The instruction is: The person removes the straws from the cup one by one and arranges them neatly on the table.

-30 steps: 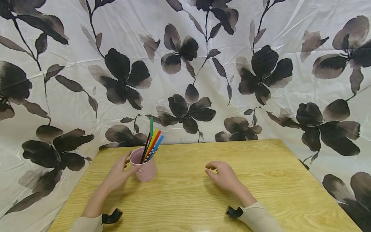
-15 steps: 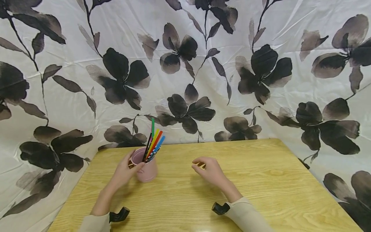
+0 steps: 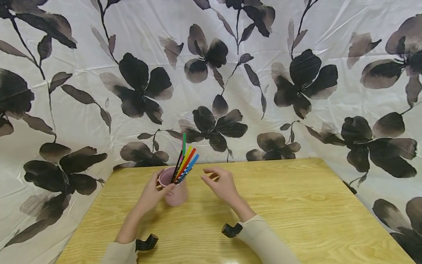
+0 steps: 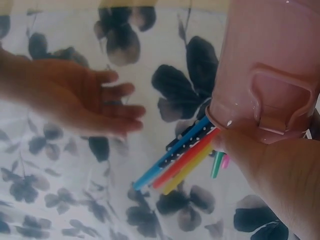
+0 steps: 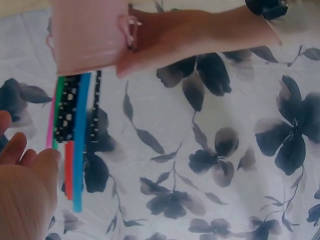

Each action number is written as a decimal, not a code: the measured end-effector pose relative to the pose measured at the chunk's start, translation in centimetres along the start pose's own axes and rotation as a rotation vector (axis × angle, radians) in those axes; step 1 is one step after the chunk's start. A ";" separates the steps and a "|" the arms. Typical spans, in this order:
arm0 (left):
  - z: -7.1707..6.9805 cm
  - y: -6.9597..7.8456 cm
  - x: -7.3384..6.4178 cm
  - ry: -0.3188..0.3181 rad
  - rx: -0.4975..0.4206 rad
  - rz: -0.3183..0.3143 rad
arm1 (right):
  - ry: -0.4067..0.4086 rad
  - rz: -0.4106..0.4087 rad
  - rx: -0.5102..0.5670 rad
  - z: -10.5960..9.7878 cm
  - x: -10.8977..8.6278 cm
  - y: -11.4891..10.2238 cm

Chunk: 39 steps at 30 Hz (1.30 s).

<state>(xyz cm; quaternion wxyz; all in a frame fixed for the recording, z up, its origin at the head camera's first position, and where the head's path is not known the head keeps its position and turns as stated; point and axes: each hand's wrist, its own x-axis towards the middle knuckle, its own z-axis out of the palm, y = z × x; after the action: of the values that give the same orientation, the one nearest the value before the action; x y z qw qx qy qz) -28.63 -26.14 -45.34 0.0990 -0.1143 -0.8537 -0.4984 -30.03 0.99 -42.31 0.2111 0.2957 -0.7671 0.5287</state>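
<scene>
A pink cup [image 3: 177, 195] stands left of the table's middle, with several slim pens or straws [image 3: 187, 163] leaning out to the right: green, yellow, red, blue and black with white dots. My left hand [image 3: 152, 196] grips the cup from the left, thumb at the near rim and fingers round the far side. The left wrist view shows the thumb beside a small folding handle [image 4: 282, 100] on the cup's wall. Right of the cup, my right hand [image 3: 223, 183] hovers with loosely bent fingers, holding nothing. Its fingertips overlap the red stick [image 5: 69, 170] in the right wrist view.
The wooden table [image 3: 296, 205] reaches back to a white cloth backdrop [image 3: 254, 139] printed with dark flowers. Black wrist devices [image 3: 147, 242] stick out from both sleeves toward the middle of the table.
My right hand has moved left and a little away from me, toward the cup. The left hand has closed more firmly round the cup, and both have shifted slightly right.
</scene>
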 end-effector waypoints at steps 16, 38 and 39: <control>0.2 0.2 -0.2 -0.001 -0.027 -0.034 | 0.151 0.030 0.083 3.5 2.7 -1.8; 0.5 1.2 -0.3 -0.019 -0.206 -0.072 | 0.087 -0.023 0.477 -2.9 5.1 -9.6; 0.5 1.2 -0.3 -0.020 -0.209 -0.071 | 0.092 -0.041 0.481 -3.3 5.4 -9.8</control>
<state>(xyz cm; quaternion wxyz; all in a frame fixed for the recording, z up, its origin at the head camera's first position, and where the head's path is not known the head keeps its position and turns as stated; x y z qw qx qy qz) -27.99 -25.13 -44.69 0.0606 -0.0987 -0.8015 -0.5867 -27.34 0.22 -30.95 0.1798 0.3286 -0.6026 0.7046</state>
